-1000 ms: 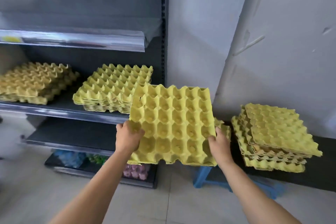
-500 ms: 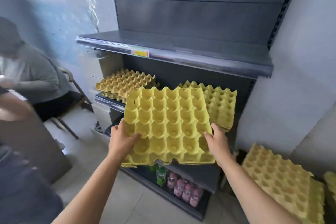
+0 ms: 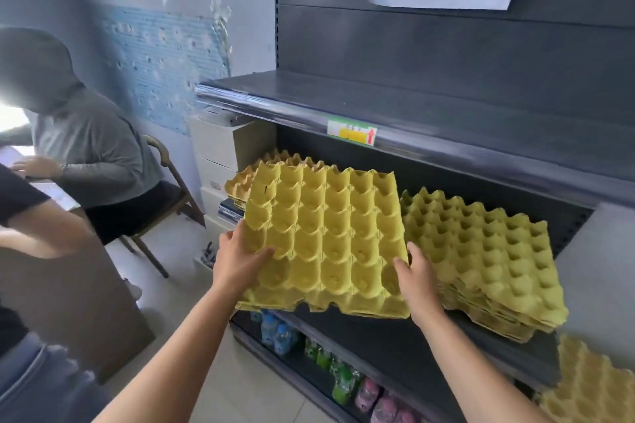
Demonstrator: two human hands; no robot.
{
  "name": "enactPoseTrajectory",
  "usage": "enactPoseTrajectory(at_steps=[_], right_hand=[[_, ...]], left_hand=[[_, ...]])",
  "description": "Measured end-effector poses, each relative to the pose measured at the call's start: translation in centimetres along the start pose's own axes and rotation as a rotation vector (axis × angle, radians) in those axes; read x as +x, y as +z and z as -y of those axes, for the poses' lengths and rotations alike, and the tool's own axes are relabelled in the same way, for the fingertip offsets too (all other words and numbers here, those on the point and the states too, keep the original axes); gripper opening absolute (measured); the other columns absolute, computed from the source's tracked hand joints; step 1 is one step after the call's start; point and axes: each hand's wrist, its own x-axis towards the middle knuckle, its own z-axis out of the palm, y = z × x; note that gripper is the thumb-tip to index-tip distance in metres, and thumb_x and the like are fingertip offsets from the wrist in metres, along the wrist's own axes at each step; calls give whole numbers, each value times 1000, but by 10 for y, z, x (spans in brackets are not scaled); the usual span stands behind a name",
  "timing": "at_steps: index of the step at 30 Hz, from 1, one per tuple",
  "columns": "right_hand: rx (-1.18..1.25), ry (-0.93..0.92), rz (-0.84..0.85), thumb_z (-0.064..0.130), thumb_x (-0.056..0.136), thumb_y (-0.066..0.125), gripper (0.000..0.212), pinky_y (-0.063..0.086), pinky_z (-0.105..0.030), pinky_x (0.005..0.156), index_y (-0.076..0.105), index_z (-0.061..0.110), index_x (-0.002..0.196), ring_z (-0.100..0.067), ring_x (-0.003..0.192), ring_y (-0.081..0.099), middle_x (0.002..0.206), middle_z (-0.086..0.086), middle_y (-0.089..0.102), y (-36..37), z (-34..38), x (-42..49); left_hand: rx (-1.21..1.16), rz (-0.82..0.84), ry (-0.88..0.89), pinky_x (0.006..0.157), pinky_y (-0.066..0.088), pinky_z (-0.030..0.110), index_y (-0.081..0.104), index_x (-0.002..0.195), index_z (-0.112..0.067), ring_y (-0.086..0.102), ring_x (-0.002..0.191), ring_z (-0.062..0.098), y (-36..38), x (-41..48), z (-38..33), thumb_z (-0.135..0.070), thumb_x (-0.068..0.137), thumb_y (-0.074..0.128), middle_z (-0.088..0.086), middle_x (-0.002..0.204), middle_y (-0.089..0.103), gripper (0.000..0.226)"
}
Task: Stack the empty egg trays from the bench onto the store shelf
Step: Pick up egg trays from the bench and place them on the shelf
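Observation:
I hold a yellow egg tray (image 3: pixel 326 237) in both hands in front of the store shelf (image 3: pixel 395 347). My left hand (image 3: pixel 237 261) grips its near left edge, thumb over the cups. My right hand (image 3: pixel 417 280) grips its near right edge. The tray is tilted, far edge higher, over the shelf's front part. Beyond it, at the shelf's left, lies an orange-yellow stack of trays (image 3: pixel 240 182), mostly hidden. To the right rests a thicker yellow stack (image 3: pixel 481 257). More trays (image 3: pixel 591 388) show at the bottom right corner.
An upper shelf (image 3: pixel 412 113) with a price label overhangs the stacks. Bottled drinks (image 3: pixel 330 367) fill the bottom shelf. On the left, a person in grey sits on a chair (image 3: pixel 165 189), and another person's arm (image 3: pixel 37 227) reaches over a counter.
My view swung left from the bench to the shelf. The tray came with me and now hovers closer to the shelf, between the two stacks.

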Motion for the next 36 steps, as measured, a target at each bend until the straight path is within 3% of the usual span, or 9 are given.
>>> enactPoseTrajectory(at_steps=[4, 6, 9, 14, 18, 21, 29, 32, 36], right_hand=[[95, 25, -29, 13, 98, 43, 47, 38, -36, 103, 34, 13, 145, -24, 130, 43, 143, -8, 44, 29, 8, 38], [149, 47, -49, 12, 98, 43, 47, 39, -32, 98, 35, 13, 144, -23, 127, 45, 142, -8, 46, 44, 14, 58], [207, 89, -74, 13, 98, 42, 47, 40, -40, 104, 34, 14, 145, -25, 128, 45, 143, -9, 44, 66, 28, 88], [270, 158, -151, 13, 99, 43, 49, 38, -43, 107, 31, 15, 146, -28, 133, 40, 148, -10, 38, 101, 50, 124], [298, 200, -204, 12, 97, 49, 50, 38, -41, 105, 34, 12, 145, -30, 131, 42, 146, -12, 40, 128, 69, 149], [298, 196, -222, 14, 96, 51, 50, 39, -41, 105, 36, 12, 144, -30, 129, 45, 144, -12, 43, 148, 82, 165], [236, 271, -216, 15, 96, 51, 47, 43, -46, 102, 40, 12, 141, -30, 124, 50, 139, -11, 49, 187, 93, 198], [204, 370, -182, 13, 95, 48, 44, 47, -43, 96, 42, 13, 138, -30, 116, 55, 134, -11, 53, 193, 85, 201], [125, 373, -156, 14, 95, 49, 43, 46, -42, 98, 43, 14, 137, -28, 117, 54, 133, -10, 54, 191, 76, 201]], left_hand=[[66, 18, 22, 77, 55, 48, 26, 142, -33, 55, 100, 32, 2, 57, -4, -37, 81, 66, 10, 130, 38, 74], [285, -2, 61, 93, 47, 50, 18, 146, -32, 48, 116, 34, 4, 85, -8, -44, 84, 60, 9, 142, 33, 76], [628, -75, 337, 112, 20, 48, 14, 147, -34, 23, 138, 29, 10, 113, -14, -53, 87, 50, 4, 153, 19, 72], [874, 174, 721, 112, 5, 49, 28, 143, -37, 18, 140, 18, 27, 143, -10, -63, 85, 44, -5, 150, 27, 65], [905, 68, 768, 103, 27, 51, 54, 126, -27, 49, 122, 25, 27, 176, -4, -33, 73, 75, -3, 126, 57, 57], [899, 15, 803, 94, 39, 45, 62, 115, -25, 58, 109, 26, 24, 211, 2, -23, 66, 81, -3, 113, 66, 52], [819, 198, 702, 107, 26, 35, 42, 135, -28, 37, 130, 20, 40, 274, 28, -18, 90, 54, -5, 135, 47, 48], [825, 344, 682, 104, 30, 36, 35, 138, -26, 27, 135, 21, 46, 283, 42, -22, 92, 49, -4, 140, 42, 49], [873, 375, 691, 106, 27, 39, 33, 139, -27, 23, 136, 23, 50, 286, 46, -31, 88, 49, -6, 141, 42, 53]])
